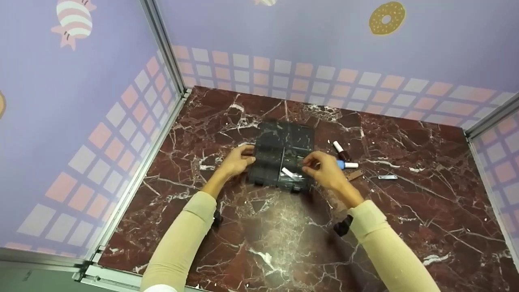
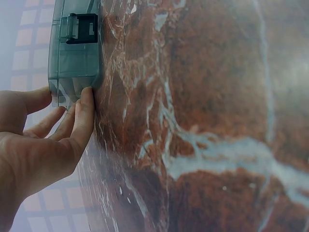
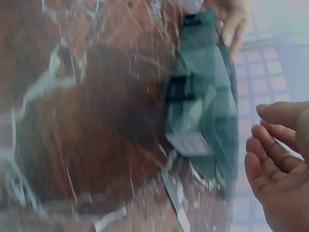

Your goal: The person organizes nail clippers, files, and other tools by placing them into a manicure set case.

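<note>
A dark, see-through plastic case [image 1: 269, 158] with compartments lies on the marbled table. Two black latches show along its front in the right wrist view, one of them a latch [image 3: 181, 88] near the middle. A small white piece [image 1: 290, 174] shows in its front right part. My left hand [image 1: 237, 161] holds the case's left side, thumb above and fingers along the side wall [image 2: 75, 89]. Over the right side is my right hand [image 1: 326, 170], its fingers loosely bent. In the right wrist view nothing shows between thumb and fingertips [image 3: 256, 130], which are apart from the case.
Right of the case lie a dark red bottle [image 1: 344, 155] with a white cap, a blue bottle [image 1: 341, 164] with a white cap, a flat brown piece [image 1: 354, 175] and a small silver piece [image 1: 388, 177]. Patterned walls [image 1: 300, 75] rise at the back and sides.
</note>
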